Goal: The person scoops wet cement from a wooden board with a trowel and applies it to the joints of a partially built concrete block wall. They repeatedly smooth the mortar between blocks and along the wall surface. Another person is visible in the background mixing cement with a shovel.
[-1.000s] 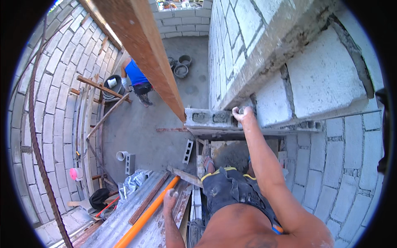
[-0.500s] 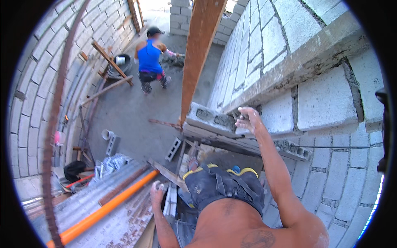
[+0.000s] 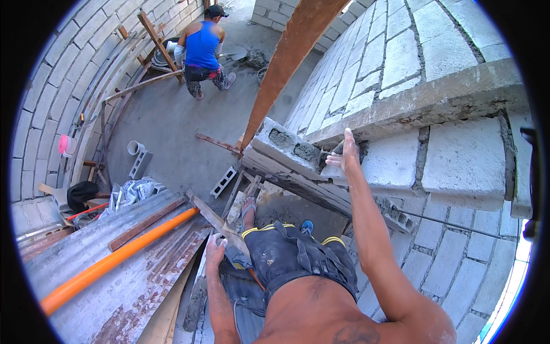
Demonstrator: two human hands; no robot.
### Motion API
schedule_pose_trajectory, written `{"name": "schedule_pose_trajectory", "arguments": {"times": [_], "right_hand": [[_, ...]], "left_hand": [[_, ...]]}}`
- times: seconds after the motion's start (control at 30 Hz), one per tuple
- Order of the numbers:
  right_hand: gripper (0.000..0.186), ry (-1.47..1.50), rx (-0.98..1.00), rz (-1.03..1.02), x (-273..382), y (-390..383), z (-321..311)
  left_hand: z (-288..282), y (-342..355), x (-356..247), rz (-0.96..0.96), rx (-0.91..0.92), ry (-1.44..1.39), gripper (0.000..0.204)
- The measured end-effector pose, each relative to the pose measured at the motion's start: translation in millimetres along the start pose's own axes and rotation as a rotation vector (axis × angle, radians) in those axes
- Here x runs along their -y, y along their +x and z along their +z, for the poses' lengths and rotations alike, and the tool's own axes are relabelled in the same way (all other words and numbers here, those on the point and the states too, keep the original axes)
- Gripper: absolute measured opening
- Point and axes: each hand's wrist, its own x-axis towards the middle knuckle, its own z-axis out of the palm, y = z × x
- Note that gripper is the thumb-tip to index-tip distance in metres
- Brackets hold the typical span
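My right hand (image 3: 344, 156) is at the end of a low block wall, thumb raised and fingers stretched out. It is open beside the mortar-filled hollows of a top concrete block (image 3: 285, 143), where that wall meets the taller block wall (image 3: 389, 163). Whether the fingertips touch the mortar I cannot tell. My left hand (image 3: 215, 250), dusty and loosely curled with nothing visible in it, hangs near a wooden plank (image 3: 213, 218) and a block set on edge (image 3: 197, 292).
An orange pipe (image 3: 120, 261) lies across corrugated sheets (image 3: 154, 286) on my left. A slanted timber post (image 3: 286, 74) rises ahead. Loose hollow blocks (image 3: 223, 182) stand on the floor. Farther off, a co-worker in blue (image 3: 201, 49) crouches with a shovel (image 3: 234, 53) by mortar.
My view has shifted. My right thumb has lifted and its fingers have spread at the block's end. My left hand stays low. The co-worker has turned and the shovel now shows.
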Motion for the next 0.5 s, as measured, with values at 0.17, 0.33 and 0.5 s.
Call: {"name": "schedule_pose_trajectory", "arguments": {"times": [0.17, 0.33, 0.5], "right_hand": [[0.09, -0.121, 0.109, -0.03, -12.1, -6.6, -5.4], [0.096, 0.021, 0.001, -0.11, -25.8, 1.1, 2.2], [0.076, -0.073, 0.032, -0.116, -23.9, -17.8, -6.0]], "left_hand": [[0.4, 6.9, -4.5, 0.002, -0.003, 0.054, 0.041], [-15.7, 10.2, -14.8, 0.101, -0.037, 0.039, 0.04], [-38.6, 26.7, -19.0, 0.082, 0.059, 0.197, 0.04]]}}
